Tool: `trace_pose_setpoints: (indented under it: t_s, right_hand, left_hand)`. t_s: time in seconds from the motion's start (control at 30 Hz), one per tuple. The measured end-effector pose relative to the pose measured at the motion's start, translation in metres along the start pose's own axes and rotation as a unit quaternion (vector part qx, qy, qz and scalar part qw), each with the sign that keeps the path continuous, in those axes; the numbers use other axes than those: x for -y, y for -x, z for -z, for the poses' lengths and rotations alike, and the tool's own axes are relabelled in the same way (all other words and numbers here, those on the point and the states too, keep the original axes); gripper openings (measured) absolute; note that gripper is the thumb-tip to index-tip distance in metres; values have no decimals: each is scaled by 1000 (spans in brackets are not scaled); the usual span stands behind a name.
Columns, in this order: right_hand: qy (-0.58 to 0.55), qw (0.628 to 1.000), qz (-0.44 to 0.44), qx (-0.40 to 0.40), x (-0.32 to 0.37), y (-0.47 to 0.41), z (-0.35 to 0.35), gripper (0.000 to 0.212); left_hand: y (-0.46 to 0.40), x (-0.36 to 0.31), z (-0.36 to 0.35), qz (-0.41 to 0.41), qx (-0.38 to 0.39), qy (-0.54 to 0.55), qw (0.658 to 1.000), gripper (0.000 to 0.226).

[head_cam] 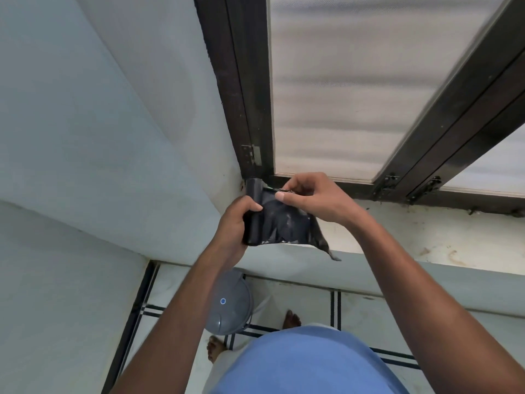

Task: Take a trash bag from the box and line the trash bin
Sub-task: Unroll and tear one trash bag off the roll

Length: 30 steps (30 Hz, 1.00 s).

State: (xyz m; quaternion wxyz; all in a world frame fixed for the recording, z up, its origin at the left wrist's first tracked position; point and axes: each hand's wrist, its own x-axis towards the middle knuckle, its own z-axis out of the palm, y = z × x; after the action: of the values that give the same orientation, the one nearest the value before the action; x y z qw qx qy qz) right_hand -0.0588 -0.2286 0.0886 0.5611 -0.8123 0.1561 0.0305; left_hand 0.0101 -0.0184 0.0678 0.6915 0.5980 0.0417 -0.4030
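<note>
A roll of black trash bags (279, 220) is held at chest height in front of the window corner. My left hand (237, 223) grips the rolled part from the left side. My right hand (309, 199) pinches the top edge of the loose, partly unrolled sheet, whose free corner hangs down to the right. Below on the floor stands a grey trash bin (230, 305) with a domed lid, partly hidden by my left forearm. No box is in view.
A window with a dark frame (247, 109) and frosted panes fills the upper right, above a stained white sill (426, 237). Pale walls meet at the left. The tiled floor (363, 314) has black lines, and my bare feet stand beside the bin.
</note>
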Motion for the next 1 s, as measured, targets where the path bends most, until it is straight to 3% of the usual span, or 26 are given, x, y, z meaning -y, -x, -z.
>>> trace_pose_setpoints:
  t_s: [0.27,0.37,0.43,0.6,0.7,0.83,0.9,1.0]
  right_hand:
    - [37,999,13,-33,-14,5,12,23]
    - [66,996,4,-65,-18,11,18,23]
    - [70,993,-13,-91,-20,14,21,28]
    - [105,984,-54,-135,-22,28,29,53]
    - [174,970,-68,-155,-25,36,33,56]
    - [221,962,-53,-150,-21,42,31,65]
    - [184,973,-28,-140,-9,41,24,73]
    - [103,992,-14,-74,7,32,11,62]
  left_hand:
    - [5,2,0,-43,-22,-69,996,35]
    - [5,0,-3,-37,-50,-95,994,44]
    - [6,0,-5,-43,-53,-108,992,51]
    - [7,-4,-6,-63,-31,-124,990,38]
    - [6,-8,-9,-67,-48,-151,985,40]
    - [6,-13,-13,-54,-34,-164,984,40]
    - [7,-15,-18,-52,-9,-175,983,41]
    - [7,-16,-26,-51,3,-169,984,40]
